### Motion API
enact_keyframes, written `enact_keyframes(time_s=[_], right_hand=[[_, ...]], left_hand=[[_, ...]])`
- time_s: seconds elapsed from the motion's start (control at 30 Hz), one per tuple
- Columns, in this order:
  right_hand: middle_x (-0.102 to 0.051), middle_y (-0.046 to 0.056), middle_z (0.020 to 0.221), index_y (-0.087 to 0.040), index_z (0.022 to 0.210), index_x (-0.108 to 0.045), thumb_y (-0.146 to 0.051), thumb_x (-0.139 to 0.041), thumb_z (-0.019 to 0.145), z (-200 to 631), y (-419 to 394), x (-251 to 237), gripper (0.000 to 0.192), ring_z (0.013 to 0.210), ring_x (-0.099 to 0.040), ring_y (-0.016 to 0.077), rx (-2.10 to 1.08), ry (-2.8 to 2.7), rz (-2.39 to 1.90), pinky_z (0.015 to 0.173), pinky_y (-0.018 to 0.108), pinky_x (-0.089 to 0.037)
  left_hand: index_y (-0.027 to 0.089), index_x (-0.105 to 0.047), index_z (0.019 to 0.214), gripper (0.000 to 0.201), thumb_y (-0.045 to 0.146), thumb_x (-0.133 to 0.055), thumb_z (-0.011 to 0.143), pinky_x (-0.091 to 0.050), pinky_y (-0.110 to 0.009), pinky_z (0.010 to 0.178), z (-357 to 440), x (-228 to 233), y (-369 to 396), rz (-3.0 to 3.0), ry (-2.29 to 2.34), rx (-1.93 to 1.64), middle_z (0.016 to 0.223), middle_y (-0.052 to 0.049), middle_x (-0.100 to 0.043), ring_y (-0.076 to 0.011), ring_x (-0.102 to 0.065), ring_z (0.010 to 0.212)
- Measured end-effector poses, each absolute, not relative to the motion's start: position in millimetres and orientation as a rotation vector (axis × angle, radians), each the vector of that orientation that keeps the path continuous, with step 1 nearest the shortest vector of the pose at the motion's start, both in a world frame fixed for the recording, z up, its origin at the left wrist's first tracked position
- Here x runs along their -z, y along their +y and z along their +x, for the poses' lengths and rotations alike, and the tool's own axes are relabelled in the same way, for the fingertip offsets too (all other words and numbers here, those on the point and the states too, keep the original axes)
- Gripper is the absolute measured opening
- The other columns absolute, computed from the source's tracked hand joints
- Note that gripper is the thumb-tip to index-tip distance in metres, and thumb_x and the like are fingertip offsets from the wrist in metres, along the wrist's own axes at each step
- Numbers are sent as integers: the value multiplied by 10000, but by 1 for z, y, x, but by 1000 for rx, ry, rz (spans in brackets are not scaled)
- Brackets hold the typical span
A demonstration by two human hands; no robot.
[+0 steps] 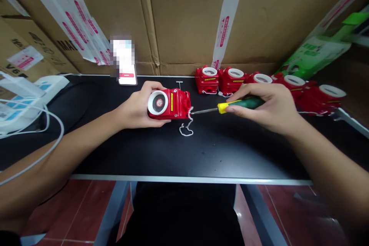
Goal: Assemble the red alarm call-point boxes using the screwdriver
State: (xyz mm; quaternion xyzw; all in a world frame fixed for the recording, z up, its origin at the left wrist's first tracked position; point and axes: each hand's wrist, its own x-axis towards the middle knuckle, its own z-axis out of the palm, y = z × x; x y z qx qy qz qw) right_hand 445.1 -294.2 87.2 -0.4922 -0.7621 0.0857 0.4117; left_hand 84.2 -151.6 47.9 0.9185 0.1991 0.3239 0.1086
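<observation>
1. White-rimmed red device (175, 104) is in front of us over the black table (161, 153), in our left hand (141, 103), whose fingers are closed around its left end.
2. Our right hand (272, 103) has its fingers bent closely on the handle of a green and yellow screwdriver (223, 107); its tip is at the device's right end, but we cannot tell if it touches.
3. Near this same end we see a white cord (188, 135) making a loop.
4. Just behind the device is a small T-shaped piece (179, 82).
5. Farther, we see a phone (128, 79) at left and similar red devices (207, 82) at right, before the cardboard boxes (184, 19).
</observation>
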Motion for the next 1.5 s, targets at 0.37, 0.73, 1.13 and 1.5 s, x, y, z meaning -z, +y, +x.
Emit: enact_keyframes(time_s=[0.37, 0.73, 1.13, 1.5], right_hand=[[-814, 25, 844, -245, 894, -816, -405, -920, 863, 443, -296, -88, 193, 696, -732, 190, -175, -1920, -1243, 653, 325, -565], [-823, 33, 838, -211, 886, -812, -370, -934, 840, 443, -296, -88, 205, 685, -713, 156, -171, -1891, -1226, 638, 277, -532], [-822, 41, 854, -229, 906, -825, -373, -936, 845, 447, -296, -85, 193, 700, -708, 180, -144, -1897, -1269, 666, 307, -516], [-819, 43, 834, -224, 893, -812, -370, -915, 848, 445, -296, -87, 184, 671, -704, 179, -122, -1925, -1270, 628, 300, -516]], left_hand=[[252, -471, 1389, 893, 456, -986, 689, -664, -283, 773, 82, -45, -151, 2728, 624, -965, 1274, -79, -719, -233, -816, 959], [250, -479, 1359, 872, 426, -991, 676, -650, -268, 742, 85, -46, -152, 2716, 603, -987, 1194, -52, -745, -202, -802, 880], [247, -479, 1351, 850, 423, -980, 686, -661, -292, 771, 87, -48, -155, 2673, 593, -951, 1224, -72, -736, -215, -801, 905], [250, -464, 1382, 878, 436, -981, 697, -672, -314, 804, 86, -46, -152, 2685, 577, -928, 1304, -96, -725, -240, -812, 973]])
